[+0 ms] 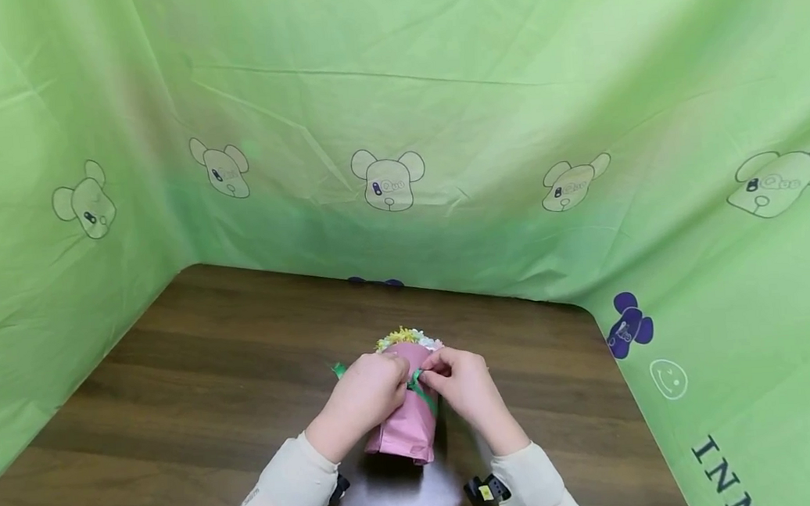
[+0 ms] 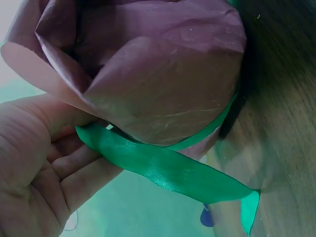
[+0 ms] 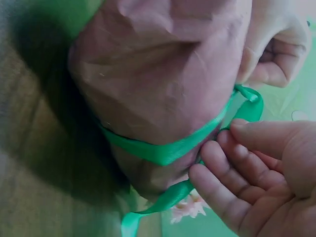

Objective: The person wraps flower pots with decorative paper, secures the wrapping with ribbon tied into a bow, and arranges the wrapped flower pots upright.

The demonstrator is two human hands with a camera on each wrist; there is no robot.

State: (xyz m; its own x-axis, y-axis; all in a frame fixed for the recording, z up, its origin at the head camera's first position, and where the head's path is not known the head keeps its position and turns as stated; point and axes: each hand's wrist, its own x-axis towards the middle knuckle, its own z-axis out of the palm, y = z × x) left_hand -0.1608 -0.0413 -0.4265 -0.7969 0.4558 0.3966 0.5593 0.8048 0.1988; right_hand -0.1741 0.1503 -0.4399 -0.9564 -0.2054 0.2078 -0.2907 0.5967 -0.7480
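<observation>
A small flower bouquet wrapped in pink paper lies on the table, its yellow and white flowers towards the back. Green ribbon runs around the paper, with a loop standing up on top between the hands. My left hand is over the wrap's left side and pinches the ribbon; a ribbon tail trails away from those fingers in the left wrist view. On the other side, my right hand pinches the ribbon loop between thumb and fingertips. In the right wrist view, its other fingers curl loosely by another ribbon tail.
The dark wooden table extends around the bouquet. Green cloth printed with bear heads hangs along its back and both sides. A black wrist device is strapped at the right sleeve.
</observation>
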